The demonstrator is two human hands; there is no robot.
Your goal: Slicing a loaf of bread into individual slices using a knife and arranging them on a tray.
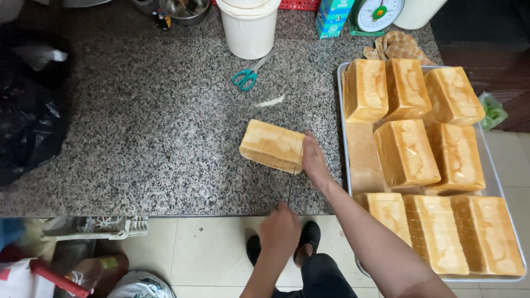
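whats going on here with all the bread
A person stands at a speckled granite counter. The right hand steadies a golden rectangular bread loaf by its end, while the left hand grips a thin knife just below it. A metal tray of similar loaves sits to the right.

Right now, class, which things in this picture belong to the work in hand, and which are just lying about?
In use:
right hand steadying the loaf
left hand gripping the knife
tray holding more loaves

Lying about:
scissors
white bucket
scale
carton
black bag
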